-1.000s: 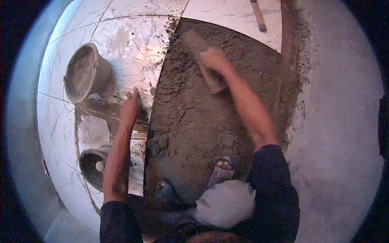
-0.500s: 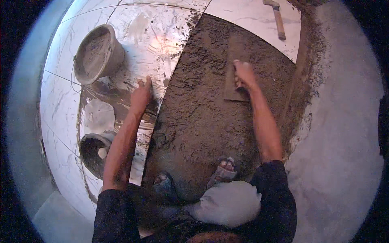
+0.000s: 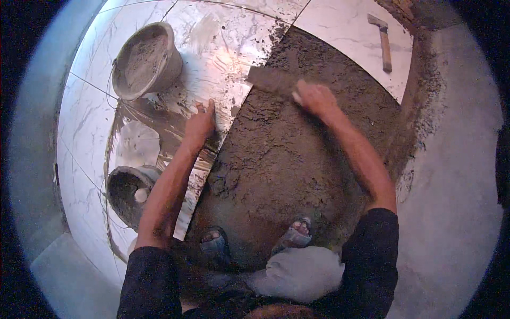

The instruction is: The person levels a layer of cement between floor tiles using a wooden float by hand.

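Note:
My right hand (image 3: pixel 317 100) is closed around the handle of a flat, mortar-coated plastering trowel (image 3: pixel 272 81). Its rectangular blade lies across the far left edge of the brown mortar bed (image 3: pixel 265 170), with one end at the neighbouring white marbled tiles (image 3: pixel 226 32). Beneath my palm the handle is hidden. My left hand (image 3: pixel 200 125) leans on the smeared tile left of the bed, holding nothing, its visible fingers apart.
A large bucket of dry grey powder (image 3: pixel 172 66) stands far left. Nearer, a smaller bucket (image 3: pixel 125 199) holds dark mix and a round-ended handle. A hammer (image 3: pixel 386 50) lies on the far right tile. My sandalled feet (image 3: pixel 295 234) stand on the near mortar.
My right hand has swung the trowel to the far left and turned its blade from lengthwise to crosswise. The left hand stays planted on the tile while the view has shifted slightly.

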`<act>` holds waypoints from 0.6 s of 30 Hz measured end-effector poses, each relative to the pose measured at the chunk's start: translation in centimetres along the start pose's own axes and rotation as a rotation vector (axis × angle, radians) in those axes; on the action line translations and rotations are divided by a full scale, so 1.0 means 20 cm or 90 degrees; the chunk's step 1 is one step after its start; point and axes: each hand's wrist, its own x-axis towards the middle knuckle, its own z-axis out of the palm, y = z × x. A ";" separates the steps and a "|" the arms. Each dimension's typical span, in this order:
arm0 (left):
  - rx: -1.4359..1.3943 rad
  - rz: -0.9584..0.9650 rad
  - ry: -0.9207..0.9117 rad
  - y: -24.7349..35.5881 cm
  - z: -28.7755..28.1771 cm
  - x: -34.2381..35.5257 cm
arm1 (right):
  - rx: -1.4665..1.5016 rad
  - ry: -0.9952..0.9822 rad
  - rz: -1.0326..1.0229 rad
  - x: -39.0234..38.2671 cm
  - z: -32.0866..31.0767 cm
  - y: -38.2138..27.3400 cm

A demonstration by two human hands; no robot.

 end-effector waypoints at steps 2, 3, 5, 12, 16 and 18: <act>0.000 0.004 -0.001 -0.02 0.00 -0.03 | 0.003 0.034 0.014 0.08 0.00 0.03; 0.004 0.005 -0.006 -0.02 0.00 -0.04 | -0.015 0.053 0.069 0.11 -0.02 0.05; 0.010 0.000 -0.002 -0.03 0.00 -0.02 | -0.035 0.078 0.120 0.20 -0.06 0.12; 0.004 -0.014 -0.014 0.00 -0.03 -0.02 | 0.079 0.128 0.220 0.27 -0.17 -0.04; -0.005 -0.001 0.002 -0.01 -0.01 -0.01 | 0.105 0.050 0.178 0.33 -0.09 -0.17; -0.005 -0.002 -0.012 -0.01 -0.02 -0.01 | 0.132 0.063 0.237 0.35 -0.11 -0.13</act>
